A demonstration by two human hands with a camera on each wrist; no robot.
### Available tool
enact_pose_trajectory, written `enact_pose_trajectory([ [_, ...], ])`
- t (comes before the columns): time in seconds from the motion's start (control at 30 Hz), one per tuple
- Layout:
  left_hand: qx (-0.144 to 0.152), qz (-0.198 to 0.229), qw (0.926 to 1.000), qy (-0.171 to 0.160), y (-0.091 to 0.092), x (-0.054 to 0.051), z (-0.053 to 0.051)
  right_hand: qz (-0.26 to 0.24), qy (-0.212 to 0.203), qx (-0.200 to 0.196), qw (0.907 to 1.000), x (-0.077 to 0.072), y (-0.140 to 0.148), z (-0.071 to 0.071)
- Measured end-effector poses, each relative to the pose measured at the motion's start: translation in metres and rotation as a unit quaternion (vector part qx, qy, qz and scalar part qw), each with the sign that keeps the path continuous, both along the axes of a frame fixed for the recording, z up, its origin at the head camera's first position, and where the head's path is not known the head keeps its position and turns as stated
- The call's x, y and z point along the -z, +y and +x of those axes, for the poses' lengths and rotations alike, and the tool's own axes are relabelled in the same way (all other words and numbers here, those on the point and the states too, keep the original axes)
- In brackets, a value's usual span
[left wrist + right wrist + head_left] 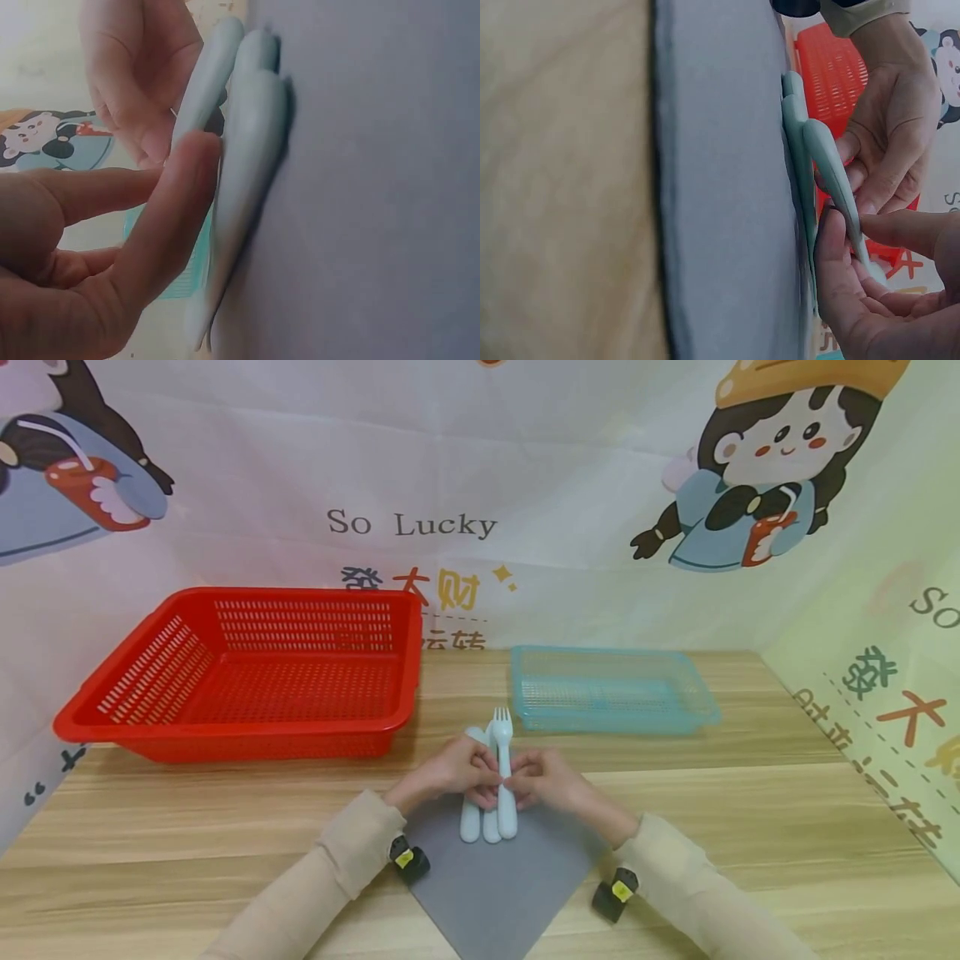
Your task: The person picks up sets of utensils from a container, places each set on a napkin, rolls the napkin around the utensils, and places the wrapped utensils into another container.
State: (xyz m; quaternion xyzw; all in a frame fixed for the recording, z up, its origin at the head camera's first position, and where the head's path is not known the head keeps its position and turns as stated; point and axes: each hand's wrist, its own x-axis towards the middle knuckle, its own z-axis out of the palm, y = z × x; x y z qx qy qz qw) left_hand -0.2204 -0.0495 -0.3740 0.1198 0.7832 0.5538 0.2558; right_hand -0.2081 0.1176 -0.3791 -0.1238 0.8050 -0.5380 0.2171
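A pale blue-green plastic fork points its tines away from me, its handle tilted slightly off the grey square mat. My left hand pinches the fork handle from the left, while my right hand pinches it from the right between thumb and fingers. Two more matching utensils lie side by side on the mat, left of the fork: an outer one and a middle one. Fingers partly cover them, so their kinds are unclear.
A large red plastic basket stands at the back left. At the back right sits a smaller translucent blue basket. Both rest on a wood-grain table, with a printed cloth backdrop behind it.
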Motion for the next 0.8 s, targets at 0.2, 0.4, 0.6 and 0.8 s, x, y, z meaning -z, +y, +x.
enact_pose_trajectory([
  [0.2,-0.001,-0.051,0.9972,0.054,-0.001,-0.001,0.002,0.019,-0.022,0.027,0.9992,0.000,0.000,-0.002],
  [0.4,0.013,-0.111,0.9902,0.083,0.000,0.001,-0.001,0.033,-0.030,0.048,0.9978,-0.001,-0.002,-0.002],
  [0.6,0.044,-0.123,0.9853,0.110,0.000,0.004,-0.003,0.047,-0.029,0.058,0.9968,0.000,-0.006,-0.003],
  [0.8,0.040,-0.149,0.9792,0.132,0.005,-0.003,0.003,0.062,-0.025,0.057,0.9961,0.000,-0.011,-0.006],
])
